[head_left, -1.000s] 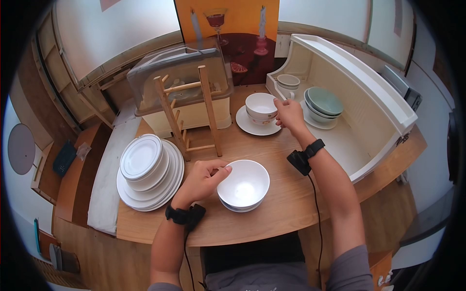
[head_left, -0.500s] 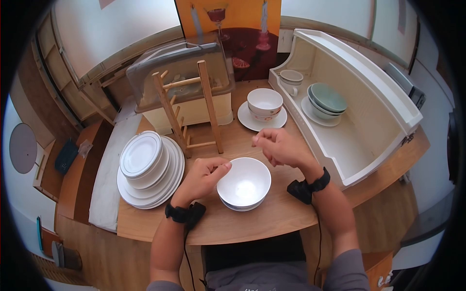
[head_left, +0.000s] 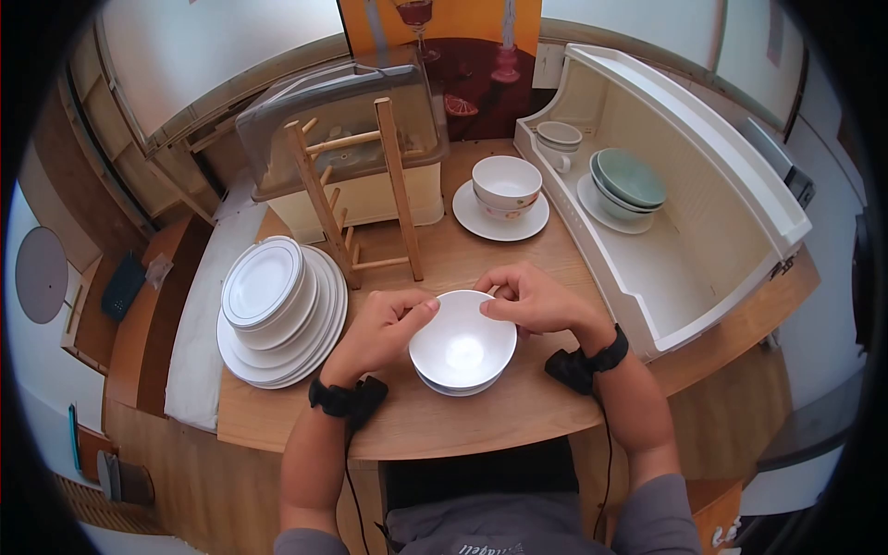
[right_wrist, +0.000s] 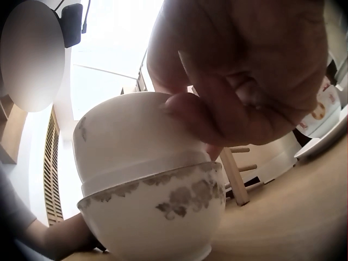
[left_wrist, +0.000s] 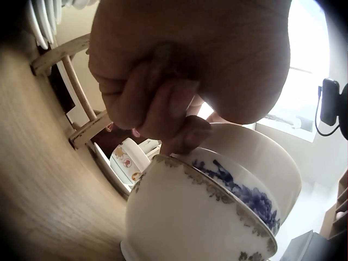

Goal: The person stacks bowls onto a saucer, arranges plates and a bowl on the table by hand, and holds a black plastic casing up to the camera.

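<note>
A: Largest item?
B: Wooden tabletop [head_left: 518, 416], near edge bowed toward the person.

A: Next sizes down?
B: Cream rack [head_left: 708, 162], along the right edge. Lidded box [head_left: 368, 205], toward the far left corner; wooden stand [head_left: 398, 180] just in front of it. Stack of white plates [head_left: 266, 287] by the left edge.

A: Mid-sized?
B: White plate [head_left: 469, 219] near the far edge, carrying nested flowered bowls [head_left: 506, 178]. Green bowls [head_left: 631, 176] inside the rack, on another plate.

A: The bowls being handled?
B: Near edge, about midway along. Upper bowl [head_left: 462, 347], plain white inside, sits in the lower bowl [right_wrist: 157, 212], which rests on the tabletop and has leafy trim at its rim. Left wrist view: blue flowers between the two rims; cannot tell which bowl bears them.

A: Grip?
B: Left hand [head_left: 375, 335]: pinching the upper bowl's rim on the left, thumb at the lip. Right hand [head_left: 538, 298]: pinching the same rim on the far right, thumb over it, fingers curled.

A: Smallest?
B: Stacked cups [head_left: 559, 137], far end of the rack.
</note>
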Demonstrator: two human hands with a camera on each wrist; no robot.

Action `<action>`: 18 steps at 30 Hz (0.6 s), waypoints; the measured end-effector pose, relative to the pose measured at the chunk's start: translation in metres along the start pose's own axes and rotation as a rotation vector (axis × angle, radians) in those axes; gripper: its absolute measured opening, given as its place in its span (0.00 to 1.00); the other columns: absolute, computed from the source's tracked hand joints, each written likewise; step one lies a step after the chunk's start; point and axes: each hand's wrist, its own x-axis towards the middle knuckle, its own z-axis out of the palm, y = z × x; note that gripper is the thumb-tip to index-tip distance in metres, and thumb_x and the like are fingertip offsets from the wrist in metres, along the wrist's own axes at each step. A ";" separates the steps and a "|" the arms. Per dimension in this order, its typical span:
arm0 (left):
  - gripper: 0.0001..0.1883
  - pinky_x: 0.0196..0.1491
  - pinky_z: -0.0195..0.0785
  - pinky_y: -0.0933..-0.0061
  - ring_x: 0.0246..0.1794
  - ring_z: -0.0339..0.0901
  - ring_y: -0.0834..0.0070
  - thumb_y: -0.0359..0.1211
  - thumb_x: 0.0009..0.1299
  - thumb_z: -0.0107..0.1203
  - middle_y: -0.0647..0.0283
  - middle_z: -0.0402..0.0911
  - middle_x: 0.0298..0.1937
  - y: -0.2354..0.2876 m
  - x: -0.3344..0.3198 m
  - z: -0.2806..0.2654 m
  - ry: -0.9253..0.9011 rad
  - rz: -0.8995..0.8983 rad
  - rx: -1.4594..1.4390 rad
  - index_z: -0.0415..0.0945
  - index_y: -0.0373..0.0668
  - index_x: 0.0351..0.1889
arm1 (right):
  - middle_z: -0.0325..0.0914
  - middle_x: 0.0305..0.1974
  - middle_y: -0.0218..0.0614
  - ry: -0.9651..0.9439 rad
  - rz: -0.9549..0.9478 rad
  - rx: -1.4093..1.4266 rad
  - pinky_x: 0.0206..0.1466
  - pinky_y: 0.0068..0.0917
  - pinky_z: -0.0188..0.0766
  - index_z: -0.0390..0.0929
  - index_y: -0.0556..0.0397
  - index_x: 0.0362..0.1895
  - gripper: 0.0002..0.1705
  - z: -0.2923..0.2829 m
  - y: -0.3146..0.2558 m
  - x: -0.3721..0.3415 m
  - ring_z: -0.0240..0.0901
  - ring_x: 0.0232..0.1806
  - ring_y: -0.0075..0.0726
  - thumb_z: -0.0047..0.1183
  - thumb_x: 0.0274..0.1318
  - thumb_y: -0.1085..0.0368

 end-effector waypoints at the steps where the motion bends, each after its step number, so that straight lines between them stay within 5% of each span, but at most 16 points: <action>1: 0.17 0.31 0.65 0.80 0.29 0.71 0.87 0.38 0.76 0.51 0.70 0.80 0.28 -0.001 0.000 0.000 0.002 0.004 0.002 0.82 0.31 0.42 | 0.76 0.19 0.31 -0.002 -0.003 -0.001 0.16 0.21 0.63 0.78 0.63 0.46 0.19 0.000 -0.001 -0.001 0.69 0.14 0.21 0.54 0.58 0.60; 15: 0.18 0.30 0.65 0.80 0.28 0.72 0.86 0.38 0.76 0.50 0.69 0.80 0.27 0.001 -0.001 -0.001 0.017 0.024 0.022 0.81 0.31 0.42 | 0.77 0.19 0.32 -0.018 0.003 0.059 0.13 0.18 0.63 0.79 0.65 0.47 0.17 -0.002 -0.003 -0.004 0.72 0.14 0.22 0.51 0.59 0.65; 18: 0.21 0.31 0.65 0.79 0.27 0.72 0.84 0.41 0.79 0.45 0.67 0.81 0.29 0.002 -0.001 -0.003 -0.026 -0.148 0.055 0.81 0.30 0.44 | 0.76 0.19 0.31 -0.012 -0.005 0.071 0.13 0.18 0.62 0.80 0.65 0.47 0.17 -0.001 -0.002 -0.004 0.73 0.14 0.21 0.52 0.59 0.64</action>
